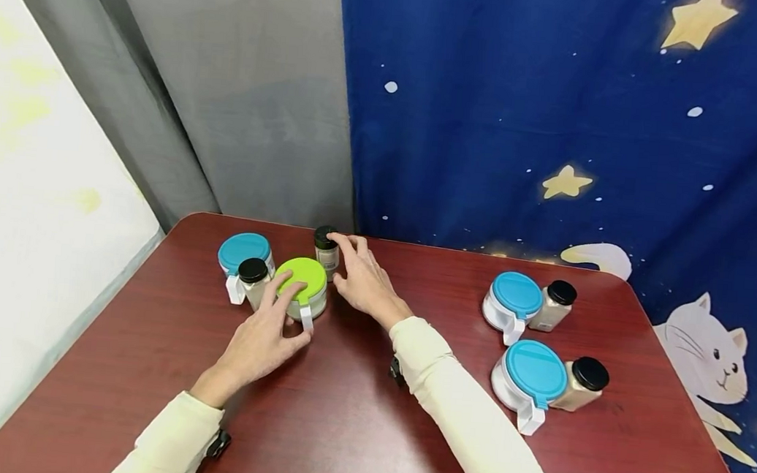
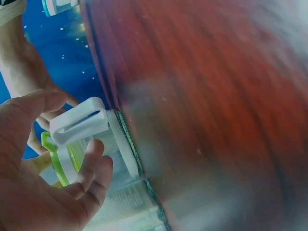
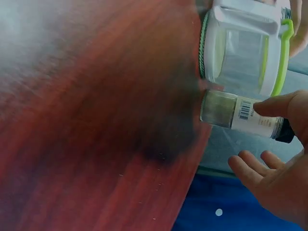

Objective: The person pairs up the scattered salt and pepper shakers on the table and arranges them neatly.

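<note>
A round glass jar with a lime-green lid and a white handle (image 1: 307, 317) stands toward the table's back left. My left hand (image 1: 264, 342) is over its near left side, fingers spread across the green lid (image 1: 303, 275) and thumb near the handle. Just behind that jar, a small glass bottle with a black cap (image 1: 327, 251) stands upright. My right hand (image 1: 367, 278) reaches beside it, the index fingertip at the cap. In the right wrist view the thumb overlaps the bottle's label (image 3: 248, 115), while the other fingers are spread apart from the glass.
Left of the green-lidded jar stand a blue-lidded jar (image 1: 244, 250) and a black-capped bottle (image 1: 253, 279). On the right are two more blue-lidded jars (image 1: 516, 294) (image 1: 536, 372), each beside a black-capped bottle (image 1: 553, 307) (image 1: 580, 386). Curtains (image 1: 459, 125) hang behind the reddish-brown table (image 1: 352, 425).
</note>
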### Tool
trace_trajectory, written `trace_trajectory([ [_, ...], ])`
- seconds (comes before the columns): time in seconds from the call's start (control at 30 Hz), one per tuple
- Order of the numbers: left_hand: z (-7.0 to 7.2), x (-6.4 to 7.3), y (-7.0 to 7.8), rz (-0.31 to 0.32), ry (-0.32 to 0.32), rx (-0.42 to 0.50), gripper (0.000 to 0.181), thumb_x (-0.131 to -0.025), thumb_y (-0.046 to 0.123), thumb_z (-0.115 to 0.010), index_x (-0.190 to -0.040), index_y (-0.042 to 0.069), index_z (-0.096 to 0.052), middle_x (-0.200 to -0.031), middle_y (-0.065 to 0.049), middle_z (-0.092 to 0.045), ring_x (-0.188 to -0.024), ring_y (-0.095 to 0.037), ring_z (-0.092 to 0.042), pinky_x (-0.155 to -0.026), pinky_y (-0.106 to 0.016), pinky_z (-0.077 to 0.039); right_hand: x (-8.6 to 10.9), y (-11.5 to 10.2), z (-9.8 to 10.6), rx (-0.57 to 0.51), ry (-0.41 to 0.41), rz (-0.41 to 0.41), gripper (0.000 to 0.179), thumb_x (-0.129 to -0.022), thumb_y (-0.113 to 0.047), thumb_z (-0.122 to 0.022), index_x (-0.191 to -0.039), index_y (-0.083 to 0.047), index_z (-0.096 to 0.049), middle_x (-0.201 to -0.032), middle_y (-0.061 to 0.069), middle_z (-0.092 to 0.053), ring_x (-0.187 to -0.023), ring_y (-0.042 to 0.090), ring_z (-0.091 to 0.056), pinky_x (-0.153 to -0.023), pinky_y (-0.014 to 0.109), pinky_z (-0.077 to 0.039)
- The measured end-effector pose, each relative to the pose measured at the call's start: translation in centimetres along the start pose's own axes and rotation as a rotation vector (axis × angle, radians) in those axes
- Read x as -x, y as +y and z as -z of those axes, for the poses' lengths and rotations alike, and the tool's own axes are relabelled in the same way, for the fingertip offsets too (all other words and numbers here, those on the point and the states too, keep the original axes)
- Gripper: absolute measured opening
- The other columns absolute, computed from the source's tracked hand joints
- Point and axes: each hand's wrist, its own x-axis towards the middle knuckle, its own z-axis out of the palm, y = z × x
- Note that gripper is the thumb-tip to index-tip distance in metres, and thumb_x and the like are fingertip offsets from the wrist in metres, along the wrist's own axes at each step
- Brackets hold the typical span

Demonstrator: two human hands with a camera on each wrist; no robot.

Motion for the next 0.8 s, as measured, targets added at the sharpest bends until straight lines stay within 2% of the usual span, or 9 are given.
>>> trace_trajectory([
  [0.13,0.0,0.0,0.0,0.002,0.001,-0.012,0.077,-0.084,0.025,-0.082,-0.149,0.012,-0.043,-0.157,-0.011,-0.027,-0.092,-0.022,-0.065,-0.067,-0.046,-0.053,-0.9,0.1,0.0,-0.026,0.006,0.044,0.063,-0.097,-0.011,-0.067,-0.150,-0.025,-0.035,-0.152,0.008,-0.038,-0.118,0.025,-0.056,-0.088,0.043,-0.052],
  [0.27,-0.2,-0.1,-0.1,0.009,0.001,-0.029,0.085,-0.083,0.027,-0.082,-0.153,0.006,-0.038,-0.155,-0.011,-0.028,-0.099,-0.028,-0.066,-0.071,-0.051,-0.055,-1.6,0.2,-0.3,-0.095,-0.008,0.070,0.052,-0.101,-0.011,-0.063,-0.143,-0.018,-0.032,-0.143,0.012,-0.048,-0.113,0.024,-0.058,-0.095,0.039,-0.049],
  [0.47,-0.5,-0.3,-0.1,0.008,0.020,-0.043,0.085,-0.082,0.028,-0.083,-0.151,0.005,-0.041,-0.153,-0.013,-0.029,-0.104,-0.034,-0.064,-0.070,-0.053,-0.056,-2.2,0.6,-1.0,-0.162,0.024,0.075,0.049,-0.101,-0.016,-0.066,-0.134,-0.015,-0.030,-0.134,0.017,-0.053,-0.108,0.025,-0.061,-0.093,0.038,-0.050],
  [0.57,-0.4,-0.3,-0.1,0.005,0.046,-0.045,0.082,-0.080,0.032,-0.085,-0.147,0.007,-0.046,-0.152,-0.014,-0.032,-0.116,-0.035,-0.057,-0.075,-0.056,-0.056,-2.2,0.8,-1.2,-0.180,0.041,0.060,0.052,-0.101,-0.018,-0.067,-0.135,-0.014,-0.028,-0.132,0.017,-0.054,-0.108,0.025,-0.061,-0.093,0.038,-0.050],
  [0.67,-0.3,-0.2,-0.2,-0.009,0.068,-0.058,0.080,-0.077,0.036,-0.086,-0.143,0.008,-0.050,-0.151,-0.015,-0.033,-0.128,-0.037,-0.043,-0.079,-0.057,-0.055,-2.1,1.0,-1.3,-0.233,0.035,0.037,0.064,-0.100,-0.019,-0.069,-0.144,-0.011,-0.024,-0.135,0.019,-0.052,-0.114,0.026,-0.058,-0.097,0.039,-0.048],
  [0.73,-0.2,-0.1,-0.4,-0.022,0.079,-0.066,0.079,-0.077,0.038,-0.087,-0.141,0.008,-0.052,-0.151,-0.016,-0.034,-0.130,-0.038,-0.036,-0.080,-0.056,-0.055,-2.0,1.2,-1.5,-0.270,0.031,0.024,0.071,-0.099,-0.020,-0.069,-0.150,-0.006,-0.021,-0.137,0.020,-0.049,-0.120,0.028,-0.055,-0.101,0.039,-0.045],
  [0.8,0.0,-0.1,-0.5,-0.037,0.091,-0.065,0.078,-0.076,0.038,-0.088,-0.139,0.007,-0.053,-0.151,-0.017,-0.034,-0.131,-0.038,-0.033,-0.081,-0.056,-0.054,-1.9,1.4,-1.6,-0.299,0.026,0.008,0.073,-0.099,-0.022,-0.070,-0.152,-0.001,-0.024,-0.138,0.020,-0.046,-0.125,0.028,-0.051,-0.105,0.038,-0.042],
])
